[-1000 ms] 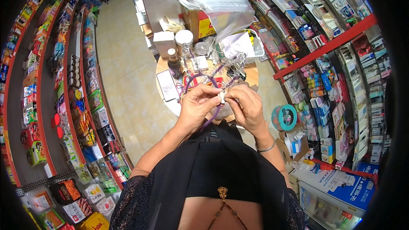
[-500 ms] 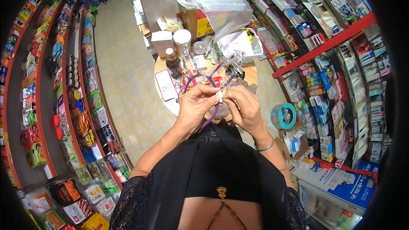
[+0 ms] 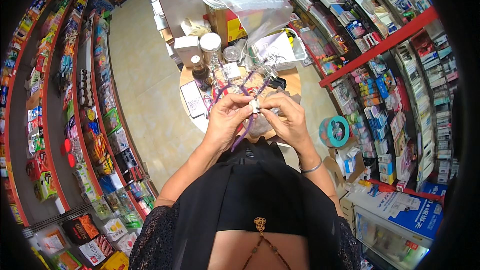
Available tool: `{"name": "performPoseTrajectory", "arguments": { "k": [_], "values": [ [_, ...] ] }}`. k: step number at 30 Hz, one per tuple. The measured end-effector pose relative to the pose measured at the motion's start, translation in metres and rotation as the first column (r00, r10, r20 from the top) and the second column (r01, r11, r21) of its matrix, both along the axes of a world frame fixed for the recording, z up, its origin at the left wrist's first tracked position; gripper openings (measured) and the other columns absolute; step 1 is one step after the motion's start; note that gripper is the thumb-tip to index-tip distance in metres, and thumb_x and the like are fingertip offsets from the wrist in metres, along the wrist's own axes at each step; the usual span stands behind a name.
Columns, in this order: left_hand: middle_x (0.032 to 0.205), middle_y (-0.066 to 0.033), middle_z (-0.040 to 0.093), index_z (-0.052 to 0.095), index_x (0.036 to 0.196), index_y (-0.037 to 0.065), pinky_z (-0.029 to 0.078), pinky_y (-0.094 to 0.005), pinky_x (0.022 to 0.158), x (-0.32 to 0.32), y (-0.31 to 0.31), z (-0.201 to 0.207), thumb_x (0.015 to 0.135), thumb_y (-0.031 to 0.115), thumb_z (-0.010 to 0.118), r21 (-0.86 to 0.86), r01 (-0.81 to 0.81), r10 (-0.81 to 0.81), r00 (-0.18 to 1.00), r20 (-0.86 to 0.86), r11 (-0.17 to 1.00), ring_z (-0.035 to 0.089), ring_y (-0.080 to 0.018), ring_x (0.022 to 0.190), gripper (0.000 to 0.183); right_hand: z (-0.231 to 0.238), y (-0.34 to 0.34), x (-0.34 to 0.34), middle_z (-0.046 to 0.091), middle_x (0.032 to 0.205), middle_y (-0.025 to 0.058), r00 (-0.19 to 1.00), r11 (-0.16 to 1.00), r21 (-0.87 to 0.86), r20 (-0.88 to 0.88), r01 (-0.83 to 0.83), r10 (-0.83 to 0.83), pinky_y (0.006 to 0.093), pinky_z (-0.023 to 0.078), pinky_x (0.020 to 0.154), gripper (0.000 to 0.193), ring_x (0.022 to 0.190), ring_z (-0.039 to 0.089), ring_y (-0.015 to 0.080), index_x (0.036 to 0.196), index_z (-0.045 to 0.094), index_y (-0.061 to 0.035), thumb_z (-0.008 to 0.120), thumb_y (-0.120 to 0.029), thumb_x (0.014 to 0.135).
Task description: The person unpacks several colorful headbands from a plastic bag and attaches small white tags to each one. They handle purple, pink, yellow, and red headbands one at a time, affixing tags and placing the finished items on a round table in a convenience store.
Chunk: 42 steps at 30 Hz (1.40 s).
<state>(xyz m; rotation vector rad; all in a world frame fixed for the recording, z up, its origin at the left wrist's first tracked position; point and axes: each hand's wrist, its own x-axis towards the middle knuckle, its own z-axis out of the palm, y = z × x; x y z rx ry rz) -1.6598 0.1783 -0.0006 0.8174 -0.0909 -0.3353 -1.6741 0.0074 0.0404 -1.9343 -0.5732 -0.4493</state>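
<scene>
**Small white piece pinched over a crowded shop table**

Both hands met above a round wooden table (image 3: 292, 81), the left hand (image 3: 226, 120) and the right hand (image 3: 289, 120) each closed in a fingertip pinch on a small white piece (image 3: 255, 106) held between them. A purple cord (image 3: 243, 132) hung from the pinch, its long axis slanting down and to the person's left, the free end pointing back toward the body; other purple strands rose toward the table (how they joined the piece was too small to tell). The step looked best done with a light, steady grip, thumbs close to the piece and the cord kept slack. A smartphone (image 3: 191, 98), a white box (image 3: 187, 50) and a lidded jar (image 3: 210, 46) lay well apart beyond the hands.
</scene>
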Motion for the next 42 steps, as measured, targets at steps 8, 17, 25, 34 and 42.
{"name": "performPoseTrajectory", "arguments": {
  "k": [8,17,25,34,42],
  "values": [
    [0.094,-0.0097,0.064,0.059,0.102,-0.001,0.056,-0.0269,0.075,-0.001,-0.001,0.001,0.086,-0.002,0.062,0.020,0.016,-0.015,1.000,-0.016,1.000,0.064,-0.0141,0.083,0.017,0.001,-0.001,0.001,0.059,0.081,0.0135,0.998,0.993,-0.118,0.054,-0.003,0.009,0.0346,0.048,0.065,0.015,0.072,0.061,0.0285,0.087,0.055,0.0011,0.064,0.005,0.076],
    [0.094,-0.0098,0.063,0.059,0.102,-0.002,0.057,-0.0274,0.076,-0.001,-0.002,-0.004,0.086,-0.003,0.062,0.059,0.027,-0.024,0.999,-0.038,0.998,0.064,-0.0146,0.085,0.017,-0.010,0.000,0.001,0.057,0.082,0.0141,0.999,0.994,-0.112,0.039,0.003,0.001,0.0356,0.047,0.065,0.013,0.073,0.059,0.0302,0.088,0.054,0.0019,0.061,0.005,0.078],
    [0.092,-0.0100,0.064,0.058,0.101,-0.002,0.056,-0.0271,0.076,0.019,-0.012,-0.024,0.085,-0.003,0.063,0.069,-0.035,0.043,0.994,-0.103,0.997,0.064,-0.0151,0.081,0.017,-0.056,0.009,-0.003,0.061,0.083,0.0067,0.877,0.859,0.441,-0.480,0.261,-0.021,0.0256,0.049,0.063,0.012,0.069,0.061,0.0140,0.097,0.053,0.0026,0.059,-0.005,0.090],
    [0.088,-0.0051,0.063,0.059,0.099,0.000,0.049,-0.0214,0.069,0.036,-0.036,-0.048,0.084,-0.001,0.066,0.313,-0.190,0.185,0.982,0.044,0.931,0.059,-0.0091,0.076,0.017,-0.077,0.009,-0.017,0.063,0.081,0.0060,0.579,0.785,0.576,-0.729,0.228,0.367,0.0180,0.044,0.052,0.015,0.060,0.058,0.0077,0.097,0.055,-0.0016,0.054,-0.017,0.095],
    [0.083,-0.0066,0.063,0.058,0.099,-0.002,0.051,-0.0216,0.062,0.057,-0.054,-0.068,0.082,0.000,0.068,0.283,-0.242,0.261,0.965,-0.031,0.928,0.060,-0.0112,0.066,0.019,-0.089,-0.008,-0.042,0.068,0.083,0.0089,0.447,0.840,0.493,-0.819,0.228,0.359,0.0187,0.044,0.050,0.021,0.057,0.060,0.0090,0.099,0.055,0.0004,0.052,-0.020,0.096]
  ]
}}
